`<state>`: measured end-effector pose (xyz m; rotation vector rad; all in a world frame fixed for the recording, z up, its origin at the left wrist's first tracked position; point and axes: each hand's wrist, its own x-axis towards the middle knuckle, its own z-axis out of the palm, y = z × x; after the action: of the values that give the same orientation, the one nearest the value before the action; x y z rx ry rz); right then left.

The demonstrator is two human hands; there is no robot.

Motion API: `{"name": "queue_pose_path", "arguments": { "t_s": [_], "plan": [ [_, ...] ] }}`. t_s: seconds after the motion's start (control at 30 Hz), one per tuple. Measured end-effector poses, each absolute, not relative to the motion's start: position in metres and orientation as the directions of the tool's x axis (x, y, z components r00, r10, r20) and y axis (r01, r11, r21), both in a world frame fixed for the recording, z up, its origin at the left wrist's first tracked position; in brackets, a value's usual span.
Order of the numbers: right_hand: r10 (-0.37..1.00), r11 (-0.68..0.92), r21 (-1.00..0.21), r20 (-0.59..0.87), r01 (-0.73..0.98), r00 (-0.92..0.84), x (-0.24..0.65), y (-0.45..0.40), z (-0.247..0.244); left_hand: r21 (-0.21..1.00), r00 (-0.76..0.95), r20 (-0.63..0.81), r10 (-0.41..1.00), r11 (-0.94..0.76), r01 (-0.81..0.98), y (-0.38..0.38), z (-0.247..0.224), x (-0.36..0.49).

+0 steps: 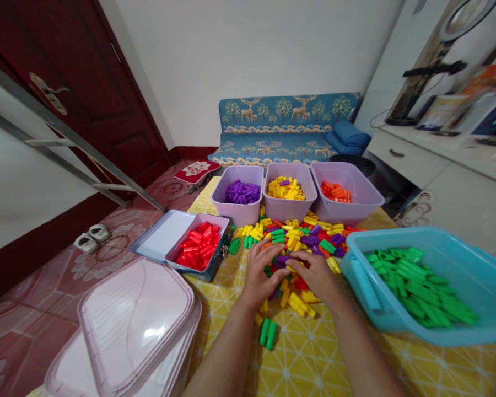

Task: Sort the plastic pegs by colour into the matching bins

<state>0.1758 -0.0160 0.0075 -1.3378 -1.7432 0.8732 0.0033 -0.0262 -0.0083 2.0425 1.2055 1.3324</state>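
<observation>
My left hand (261, 275) and my right hand (316, 275) are over a mixed pile of small plastic pieces (295, 234) in yellow, green, purple, red and orange. The fingers of both hands are curved around a purple piece (281, 260) at the pile's middle; whether they grip it is hard to tell. Behind the pile stand three lilac bins: one with purple pieces (242, 192), one with yellow pieces (286, 189), one with orange-red pieces (335, 192). Red pieces (199, 246) fill an open case on the left. Green pieces (421, 284) lie in a blue tub (364, 298) on the right.
Stacked pale lids (138, 320) lie at the front left, beside the yellow patterned tablecloth (301, 364). Two joined green pieces (268, 333) sit near my left forearm. A blue sofa (268, 140), a ladder (78, 154) and a white cabinet (430, 165) stand around the table.
</observation>
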Motion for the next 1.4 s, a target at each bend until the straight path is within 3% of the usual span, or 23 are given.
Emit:
{"name": "queue_pose_path", "arguments": {
  "t_s": [0.23,0.43,0.57,0.77,0.9,1.0,1.1,1.33,1.4],
  "plan": [
    [0.966,0.197,-0.911,0.118,0.363,-0.229,0.173,-0.019,0.009,0.832,0.016,0.484,0.875,-0.466,0.302,-0.024,-0.014,0.002],
    [0.958,0.250,-0.872,0.162,0.420,-0.235,0.185,-0.018,0.014,0.917,-0.274,0.388,0.880,-0.338,0.211,-0.018,-0.015,-0.006],
    [0.944,0.327,-0.836,0.267,0.440,-0.194,0.169,-0.021,0.023,0.894,-0.190,0.440,0.878,-0.407,0.190,-0.021,-0.014,-0.002],
    [0.958,0.287,-0.897,0.270,0.337,-0.098,0.148,-0.024,0.021,0.865,-0.093,0.486,0.869,-0.462,0.196,-0.026,-0.011,0.002],
    [0.980,0.198,-0.932,0.194,0.305,-0.045,0.154,-0.021,0.020,0.819,-0.144,0.532,0.835,-0.463,0.339,-0.021,-0.014,-0.001],
    [0.989,0.138,-0.949,0.116,0.283,-0.093,0.163,-0.021,0.020,0.778,-0.154,0.516,0.843,-0.385,0.497,-0.017,-0.021,-0.002],
    [0.983,0.122,-0.944,0.073,0.305,-0.168,0.171,-0.021,0.019,0.737,-0.052,0.459,0.887,-0.347,0.581,-0.016,-0.027,-0.001],
    [0.953,0.237,-0.829,0.097,0.507,-0.287,0.157,0.015,0.045,0.726,-0.042,0.445,0.895,-0.333,0.602,-0.016,-0.029,-0.002],
    [0.952,0.254,-0.849,0.134,0.464,-0.277,0.144,0.034,0.062,0.731,-0.046,0.442,0.896,-0.330,0.598,-0.015,-0.029,-0.002]
  ]
}}
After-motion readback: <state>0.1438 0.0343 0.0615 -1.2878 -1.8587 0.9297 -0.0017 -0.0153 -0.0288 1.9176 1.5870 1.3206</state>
